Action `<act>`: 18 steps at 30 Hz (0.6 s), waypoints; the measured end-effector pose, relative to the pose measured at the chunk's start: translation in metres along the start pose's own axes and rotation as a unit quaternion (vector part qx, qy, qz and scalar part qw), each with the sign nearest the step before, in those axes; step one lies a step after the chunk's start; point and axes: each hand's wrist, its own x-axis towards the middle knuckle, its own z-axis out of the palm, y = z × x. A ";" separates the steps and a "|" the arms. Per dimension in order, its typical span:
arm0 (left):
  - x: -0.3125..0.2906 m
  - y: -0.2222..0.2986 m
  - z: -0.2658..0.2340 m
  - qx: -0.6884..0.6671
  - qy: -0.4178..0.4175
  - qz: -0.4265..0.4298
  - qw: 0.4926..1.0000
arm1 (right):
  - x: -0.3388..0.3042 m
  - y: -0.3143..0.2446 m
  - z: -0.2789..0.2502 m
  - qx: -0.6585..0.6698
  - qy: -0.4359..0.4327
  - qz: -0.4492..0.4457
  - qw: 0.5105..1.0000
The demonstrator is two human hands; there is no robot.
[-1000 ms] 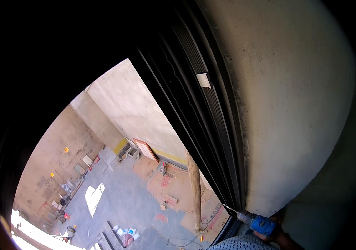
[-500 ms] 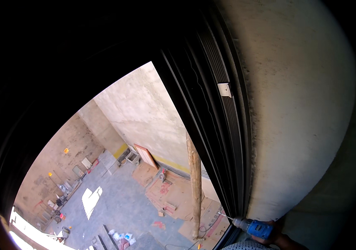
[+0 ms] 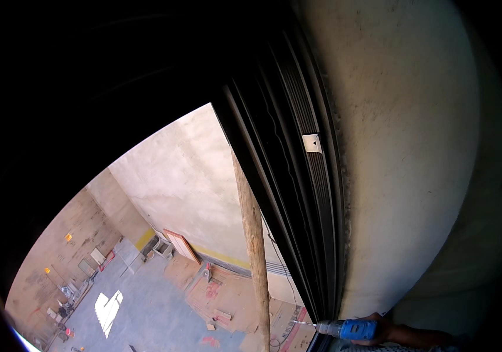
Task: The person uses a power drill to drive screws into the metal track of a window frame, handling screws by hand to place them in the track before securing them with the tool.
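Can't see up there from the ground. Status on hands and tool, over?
Right hand gripping blue power drill, bit at dark ribbed metal window frame. Left hand out of view. Wooden pole beyond.

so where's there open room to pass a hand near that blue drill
Open air lies left of the blue drill, between the black window frame and the wooden pole. The plastered wall right of the frame is bare. It is tight where the right hand grips the drill against the frame's foot.
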 end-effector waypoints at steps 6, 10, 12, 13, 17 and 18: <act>0.018 0.004 0.004 0.014 0.012 0.022 1.000 | 0.001 0.008 0.013 0.001 0.007 -0.015 1.000; 0.028 0.000 0.011 0.016 0.019 0.030 0.999 | -0.002 0.014 0.015 -0.048 0.010 -0.019 0.999; 0.032 -0.001 0.015 0.013 0.023 0.034 0.999 | -0.006 0.013 0.015 -0.047 -0.004 0.001 0.999; 0.031 -0.003 0.017 0.013 0.023 0.033 0.999 | -0.007 0.008 0.016 -0.043 -0.012 0.012 0.999; 0.025 -0.013 0.023 0.009 0.032 0.036 0.999 | -0.008 -0.016 0.005 -0.003 -0.067 0.039 0.997; 0.022 -0.016 0.025 0.006 0.035 0.039 0.999 | -0.008 -0.019 0.006 0.008 -0.071 0.048 0.996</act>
